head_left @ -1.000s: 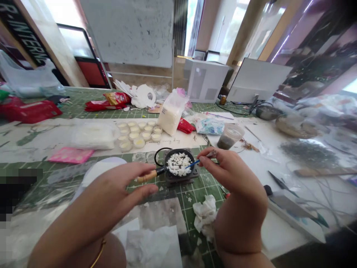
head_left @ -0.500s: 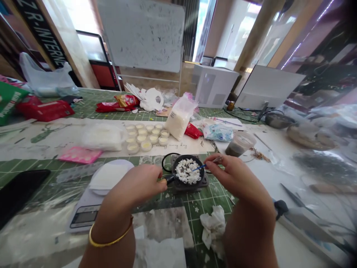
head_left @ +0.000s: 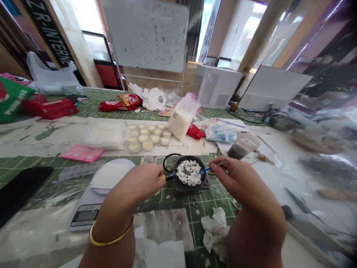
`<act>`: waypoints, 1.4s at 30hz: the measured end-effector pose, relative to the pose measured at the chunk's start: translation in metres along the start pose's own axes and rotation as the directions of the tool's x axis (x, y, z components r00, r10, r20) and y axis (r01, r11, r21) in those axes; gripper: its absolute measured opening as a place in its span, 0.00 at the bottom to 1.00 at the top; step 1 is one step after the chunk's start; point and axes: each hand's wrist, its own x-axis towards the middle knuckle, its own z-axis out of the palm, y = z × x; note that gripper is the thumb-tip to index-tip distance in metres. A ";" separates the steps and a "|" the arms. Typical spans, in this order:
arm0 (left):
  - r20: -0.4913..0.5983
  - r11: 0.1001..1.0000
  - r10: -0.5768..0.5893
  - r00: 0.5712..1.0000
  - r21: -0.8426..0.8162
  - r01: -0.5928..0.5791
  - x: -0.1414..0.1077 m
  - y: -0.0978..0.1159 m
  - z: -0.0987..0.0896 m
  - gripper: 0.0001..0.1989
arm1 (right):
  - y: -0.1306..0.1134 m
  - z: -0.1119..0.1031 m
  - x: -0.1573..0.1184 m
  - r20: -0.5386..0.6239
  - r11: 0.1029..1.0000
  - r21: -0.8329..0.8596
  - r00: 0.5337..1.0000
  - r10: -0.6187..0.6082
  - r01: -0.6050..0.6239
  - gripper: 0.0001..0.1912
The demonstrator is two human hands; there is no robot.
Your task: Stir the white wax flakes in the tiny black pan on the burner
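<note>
A small black frying pan (head_left: pixel 203 181) sits on a dark square hot plate (head_left: pixel 181 190), with white crumbly pieces (head_left: pixel 192 179) spread inside it. My left hand (head_left: pixel 146 178) is closed around the pan's handle (head_left: pixel 166 176), which shows wood and black. In my right hand (head_left: pixel 231 173) is a thin blue stick (head_left: pixel 205 170), pinched between the fingers. Its tip reaches into the white pieces at the right part of the pan; the exact kind of stick is too small to tell.
Several small cups of pale wax-like filling (head_left: pixel 143 137) stand behind the pan, beside a bag of white granules (head_left: pixel 181 117). A kitchen scale (head_left: pixel 86 214) lies left, crumpled tissue (head_left: pixel 214 229) in front, and a plastic tub (head_left: pixel 242 145) to the right.
The view has shifted slightly, so everything sits a little further right. My left hand still grips the handle; the stick's tip stays among the white pieces.
</note>
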 end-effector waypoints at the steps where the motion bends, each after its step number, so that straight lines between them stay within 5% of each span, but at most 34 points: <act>1: -0.001 1.000 0.006 1.000 0.000 -0.006 0.000 0.000 0.000 0.12 | -0.002 0.001 0.001 0.007 1.000 0.018 1.000 -0.023 0.023 0.12; 8: -0.004 1.000 0.013 1.000 0.001 -0.013 -0.001 0.000 0.000 0.13 | 0.004 -0.003 -0.002 -0.040 1.000 -0.008 0.999 0.018 -0.018 0.13; 14: 0.016 1.000 -0.008 1.000 -0.003 0.008 -0.001 0.001 -0.003 0.12 | -0.002 -0.001 -0.002 0.093 0.995 0.065 0.992 -0.087 0.081 0.12; 19: 0.012 1.000 -0.004 1.000 -0.005 0.004 -0.001 0.000 -0.001 0.13 | -0.001 -0.003 -0.004 -0.010 0.995 0.093 1.000 -0.029 0.029 0.12; 24: 0.011 1.000 -0.005 1.000 -0.011 0.005 0.001 -0.002 0.000 0.14 | -0.001 -0.006 -0.005 0.090 0.993 0.090 0.993 -0.078 0.070 0.12; 42: -0.008 1.000 0.002 1.000 -0.011 -0.002 0.002 -0.002 0.001 0.12 | -0.013 0.011 0.005 0.033 0.966 0.235 0.992 -0.120 0.109 0.11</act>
